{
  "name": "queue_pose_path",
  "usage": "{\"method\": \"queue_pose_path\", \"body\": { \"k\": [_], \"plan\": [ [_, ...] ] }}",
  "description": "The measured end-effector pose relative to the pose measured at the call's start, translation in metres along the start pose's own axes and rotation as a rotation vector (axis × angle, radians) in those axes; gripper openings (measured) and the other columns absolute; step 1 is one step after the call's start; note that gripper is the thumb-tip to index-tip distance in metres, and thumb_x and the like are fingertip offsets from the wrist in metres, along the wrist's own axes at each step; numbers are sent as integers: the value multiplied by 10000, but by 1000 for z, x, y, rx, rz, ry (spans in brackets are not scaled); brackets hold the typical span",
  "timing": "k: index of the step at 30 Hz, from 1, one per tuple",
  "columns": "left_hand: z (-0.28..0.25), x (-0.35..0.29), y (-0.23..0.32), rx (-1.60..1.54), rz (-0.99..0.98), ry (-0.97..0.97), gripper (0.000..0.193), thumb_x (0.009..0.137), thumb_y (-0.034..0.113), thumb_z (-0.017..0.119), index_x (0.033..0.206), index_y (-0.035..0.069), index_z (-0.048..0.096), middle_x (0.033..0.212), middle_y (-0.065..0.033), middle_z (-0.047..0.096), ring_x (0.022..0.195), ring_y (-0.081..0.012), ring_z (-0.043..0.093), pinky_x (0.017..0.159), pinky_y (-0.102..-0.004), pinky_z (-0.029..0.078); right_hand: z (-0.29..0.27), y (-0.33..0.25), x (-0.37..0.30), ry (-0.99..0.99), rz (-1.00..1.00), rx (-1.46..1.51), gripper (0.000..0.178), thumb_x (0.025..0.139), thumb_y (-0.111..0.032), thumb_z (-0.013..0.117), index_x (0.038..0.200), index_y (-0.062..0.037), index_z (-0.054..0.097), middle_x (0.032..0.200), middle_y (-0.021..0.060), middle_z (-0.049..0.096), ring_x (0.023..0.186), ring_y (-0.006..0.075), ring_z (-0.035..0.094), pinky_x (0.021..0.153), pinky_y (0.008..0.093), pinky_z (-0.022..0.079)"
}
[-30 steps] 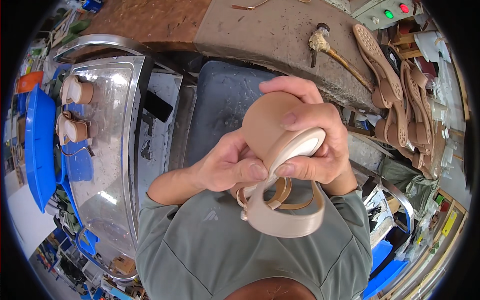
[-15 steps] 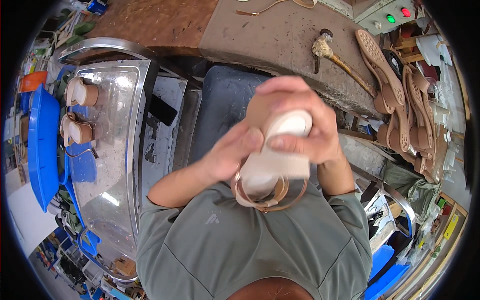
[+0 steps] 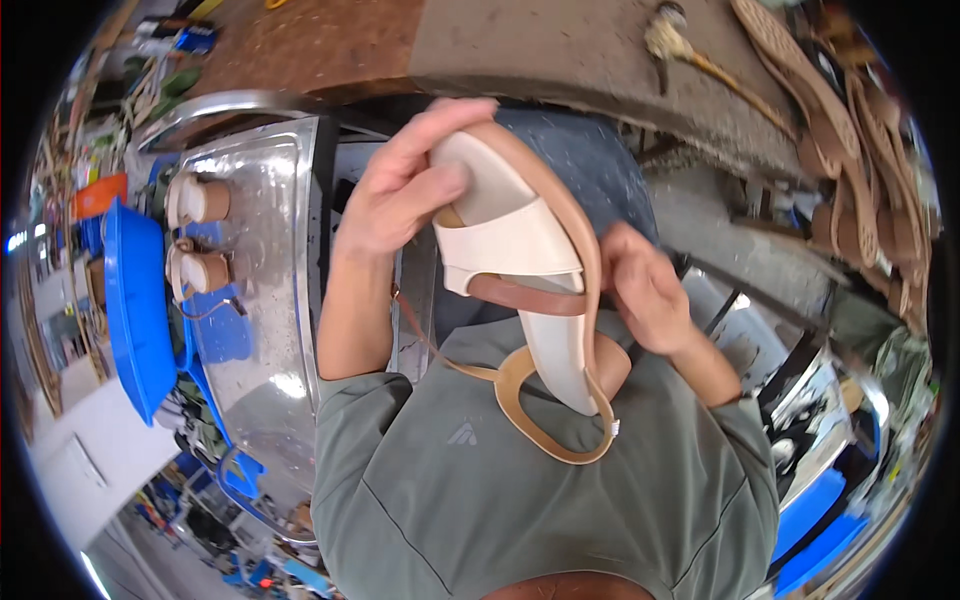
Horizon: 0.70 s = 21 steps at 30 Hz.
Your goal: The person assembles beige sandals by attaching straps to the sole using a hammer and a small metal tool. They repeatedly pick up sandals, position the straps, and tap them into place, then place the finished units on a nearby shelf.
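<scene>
A cream sandal (image 3: 510, 240) with a tan sole edge, a wide front band and a brown strap is held up in front of my chest. My left hand (image 3: 405, 185) grips its toe end, the thumb on the insole and the fingers around the edge. The heel points down toward my shirt, and a tan ankle strap (image 3: 560, 455) hangs there in a loop. At the outer side of the sole, my right hand (image 3: 645, 290) is closed with curled fingers, somewhat blurred. Whether it touches the sole or holds something small cannot be seen.
Two sandals (image 3: 200, 270) lie on a clear-covered metal-framed cart (image 3: 270, 350) to the left, beside a blue tray (image 3: 140, 310). On the bench (image 3: 560, 50) ahead rests a hammer (image 3: 715, 65). Several tan wedge soles (image 3: 845, 170) are stacked at right. A dark stool seat (image 3: 590, 160) is behind the sandal.
The sandal has turned from toe-up in both hands to show its insole and bands. My left hand moved up to the toe; my right hand left the toe and moved down beside the sole.
</scene>
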State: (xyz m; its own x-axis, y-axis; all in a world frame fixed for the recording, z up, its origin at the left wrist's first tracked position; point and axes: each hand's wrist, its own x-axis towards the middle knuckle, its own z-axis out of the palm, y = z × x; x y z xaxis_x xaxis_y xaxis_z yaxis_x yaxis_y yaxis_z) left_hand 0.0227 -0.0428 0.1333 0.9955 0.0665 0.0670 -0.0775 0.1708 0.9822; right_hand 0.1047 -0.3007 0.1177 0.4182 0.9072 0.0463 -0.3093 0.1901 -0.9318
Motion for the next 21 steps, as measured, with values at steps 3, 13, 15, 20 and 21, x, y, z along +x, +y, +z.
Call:
{"method": "queue_pose_path", "body": {
  "k": [3,13,15,20,21],
  "plan": [
    [34,-3,27,462,18,-49,1161,459,333,884,1392,26,266,1360,-164,283,1239,-291,322,1023,-391,297,-5,-12,10,-20,54,14,458,979,-444,328,773,-59,468,635,-3,466,558,69,440,514,222,365],
    [62,1,13,722,318,144,953,557,251,869,1324,66,335,1255,-169,328,1120,-261,376,910,-350,357,-21,-35,19,-262,24,-139,480,976,-438,355,763,-31,495,550,23,443,496,108,410,460,294,331],
    [64,2,13,690,315,133,942,560,245,866,1320,70,338,1230,-161,338,1093,-251,383,890,-340,364,-16,-38,19,-231,-26,-192,456,978,-410,374,761,-29,501,549,64,459,487,158,429,467,315,352],
    [73,11,30,858,382,123,877,576,259,845,1295,66,381,1178,-162,373,1081,-266,385,864,-339,373,-8,-36,17,-72,-158,-338,404,970,-343,428,718,-32,487,516,111,449,459,284,438,458,339,393],
    [76,11,35,885,385,114,864,572,260,842,1285,62,395,1167,-159,391,1079,-271,386,864,-342,371,-12,-40,14,-111,-171,-380,416,972,-355,421,719,-30,481,524,92,440,461,250,410,458,330,371]
  ]
}}
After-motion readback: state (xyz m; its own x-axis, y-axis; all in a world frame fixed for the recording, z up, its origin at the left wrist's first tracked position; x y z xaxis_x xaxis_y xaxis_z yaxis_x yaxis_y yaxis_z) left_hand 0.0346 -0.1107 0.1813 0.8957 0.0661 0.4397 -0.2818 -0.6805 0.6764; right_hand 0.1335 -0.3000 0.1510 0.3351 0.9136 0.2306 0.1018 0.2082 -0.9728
